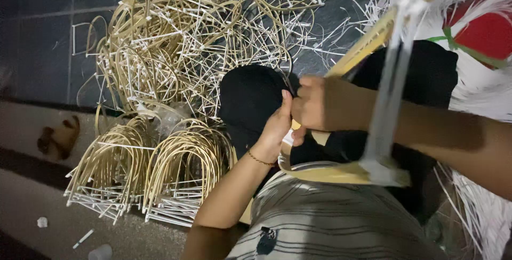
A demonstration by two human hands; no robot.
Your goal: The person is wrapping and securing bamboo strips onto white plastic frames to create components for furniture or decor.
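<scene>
My left hand (274, 129) and my right hand (317, 102) meet over my knees in black cloth (248, 97). Both grip a curved yellowish cane frame (325, 173) with white sticks fixed across it. The frame arches from my hands up toward the top right and loops down over my striped shirt (320, 222). A thin bracelet circles my left wrist. What the fingertips pinch is hidden between the two hands.
A big tangled heap of cane arches with white sticks (192, 36) lies on the dark tiled floor. Two neat stacks of finished arches (149, 169) stand at the lower left. White strips and a red and white object (480, 30) sit at the right.
</scene>
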